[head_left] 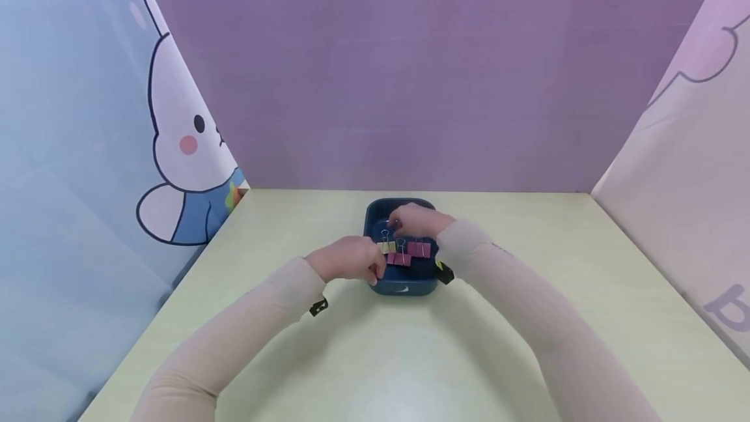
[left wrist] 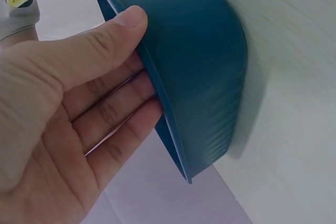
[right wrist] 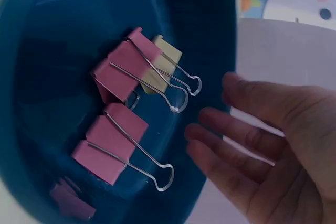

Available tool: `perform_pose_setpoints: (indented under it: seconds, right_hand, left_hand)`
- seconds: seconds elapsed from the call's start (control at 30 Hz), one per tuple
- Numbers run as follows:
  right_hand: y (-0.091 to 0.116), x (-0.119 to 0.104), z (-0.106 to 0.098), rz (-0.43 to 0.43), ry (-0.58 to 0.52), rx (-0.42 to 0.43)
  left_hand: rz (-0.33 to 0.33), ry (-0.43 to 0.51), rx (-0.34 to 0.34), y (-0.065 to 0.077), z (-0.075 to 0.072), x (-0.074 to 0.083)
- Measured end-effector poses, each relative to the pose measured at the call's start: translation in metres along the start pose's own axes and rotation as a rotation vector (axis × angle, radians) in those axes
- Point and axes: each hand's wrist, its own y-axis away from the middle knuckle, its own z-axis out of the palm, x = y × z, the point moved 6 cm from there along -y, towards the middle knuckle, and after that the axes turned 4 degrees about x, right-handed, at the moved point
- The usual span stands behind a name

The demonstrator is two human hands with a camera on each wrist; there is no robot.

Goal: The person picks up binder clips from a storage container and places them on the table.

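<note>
A dark blue bin (head_left: 418,287) stands on the table. My left hand (head_left: 346,258) grips its rim at the near left corner; in the left wrist view the thumb lies outside the wall (left wrist: 199,61) and the fingers are inside. Over the far part of the bin hovers my right hand (head_left: 417,220), and the right wrist view shows its fingers loosely bent with nothing between them. Inside lie two pink binder clips (right wrist: 128,61) (right wrist: 111,142) and a pale yellow binder clip (right wrist: 164,66), wire handles up. One pink clip partly covers the yellow one.
The light wooden tabletop (head_left: 527,239) extends around the bin. A purple backdrop (head_left: 410,83) rises behind it, with printed cloths (head_left: 70,116) at the sides. A small pink patch (right wrist: 72,203) at the bin's wall may be a reflection.
</note>
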Motion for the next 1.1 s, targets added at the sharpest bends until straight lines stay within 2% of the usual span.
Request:
perform_pose_setpoints:
  seconds: [0.23, 0.37, 0.77, 0.93, 1.1]
  right_hand:
    - [-0.003, 0.001, 0.014, 0.104, 0.074, -0.105]
    - [-0.002, 0.003, 0.017, 0.151, 0.05, -0.121]
    - [-0.003, 0.004, 0.018, 0.096, -0.056, -0.068]
    - [-0.001, 0.003, 0.003, 0.055, -0.069, 0.001]
    - [0.014, 0.008, -0.03, 0.037, -0.144, 0.118]
  left_hand:
    - [-0.01, -0.003, -0.002, 0.0, 0.0, 0.0]
    - [-0.005, -0.003, 0.004, 0.0, 0.0, 0.0]
    - [-0.001, 0.015, -0.001, 0.0, 0.002, -0.003]
    - [0.006, 0.007, 0.01, 0.001, 0.001, -0.004]
    - [0.012, 0.008, 0.014, 0.001, 0.001, -0.004]
